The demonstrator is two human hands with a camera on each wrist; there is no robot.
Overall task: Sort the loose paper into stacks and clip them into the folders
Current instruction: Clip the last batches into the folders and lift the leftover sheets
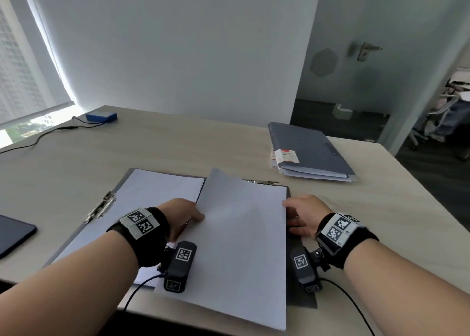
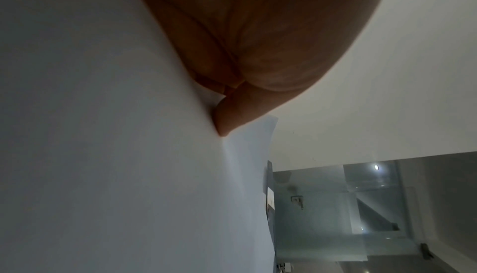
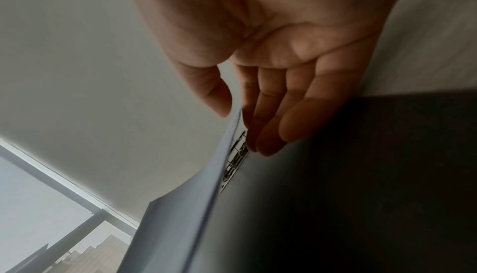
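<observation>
An open grey folder (image 1: 301,300) lies in front of me on the desk. White sheets (image 1: 157,191) cover its left half beside a metal clip (image 1: 100,207). Over its right half I hold a paper stack (image 1: 244,246), lifted and tilted. My left hand (image 1: 189,215) grips the stack's left edge, thumb (image 2: 228,118) pressed on the paper (image 2: 103,134). At the right edge, my right hand (image 1: 298,212) pinches the paper stack (image 3: 219,155), thumb on top and fingers (image 3: 273,126) underneath. A second metal clip (image 3: 236,159) sits under that edge, on the folder's far end (image 1: 262,182).
Closed grey folders (image 1: 310,150) with paper inside are stacked at the far right of the desk (image 1: 203,142). A blue box (image 1: 101,117) with a cable sits far left, near the window. A dark tablet (image 1: 15,234) lies at the left edge. A glass door stands beyond the desk.
</observation>
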